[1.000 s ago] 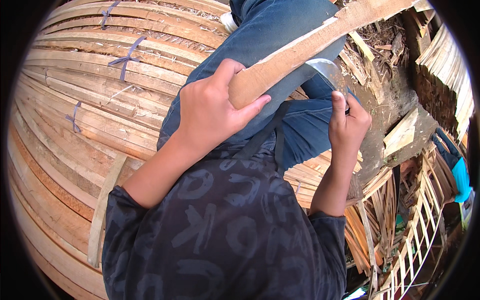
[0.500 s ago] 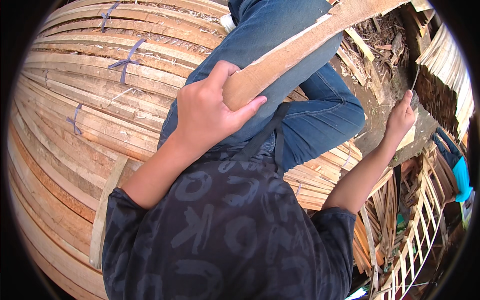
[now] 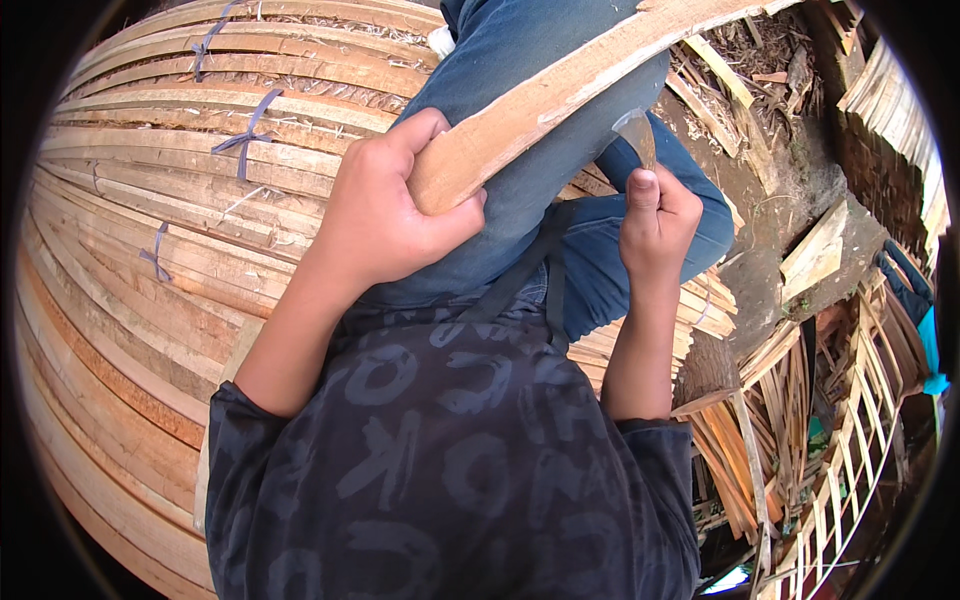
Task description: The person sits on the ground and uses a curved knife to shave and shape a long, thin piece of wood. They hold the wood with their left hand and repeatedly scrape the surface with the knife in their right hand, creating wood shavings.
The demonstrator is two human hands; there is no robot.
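Note:
A long rough wooden plank (image 3: 540, 108) lies slantwise over my jeans, running up and to the right out of the picture. My left hand (image 3: 385, 205) is closed round its near end, thumb on one edge and fingers on the other. In my right hand (image 3: 658, 220) is a small knife (image 3: 636, 132), its handle mostly hidden by the fist. The short, broad blade points upward, below the plank's edge and apart from it. My right knee is bent just beyond that fist.
Bundles of long wooden strips (image 3: 170, 255), some tied with purplish strings (image 3: 246, 134), spread over the left side. Wood scraps (image 3: 815, 250) and shavings litter the ground at right. Beyond them stand stacked slats (image 3: 898, 130) and a lattice of thin strips (image 3: 835, 500).
My right hand has swung in from the far right to beside the plank, bringing the knife. My left hand and the plank's near end have shifted slightly left.

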